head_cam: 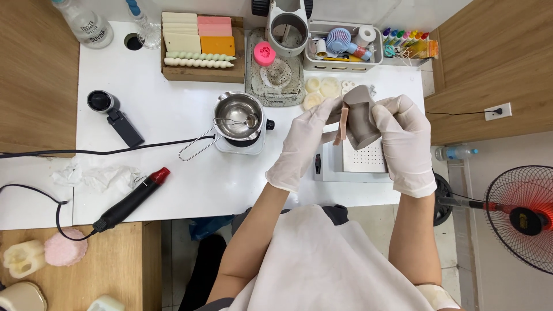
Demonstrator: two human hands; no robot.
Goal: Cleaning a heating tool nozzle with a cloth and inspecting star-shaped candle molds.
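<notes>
Two gloved hands up: right hand (405, 138) grips grey mould (362, 118), left hand (302, 144) fingers pinch its pinkish edge, apparently, above tabletop (173, 126).

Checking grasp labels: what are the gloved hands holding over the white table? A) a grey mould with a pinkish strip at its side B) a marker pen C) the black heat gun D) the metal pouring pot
A: both hands, left and right, grip the grey mould with its pinkish strip; the metal pot and heat gun lie untouched on the table.

left hand (300, 147): white glove | right hand (406, 144): white glove | forearms bare | white apron
</notes>
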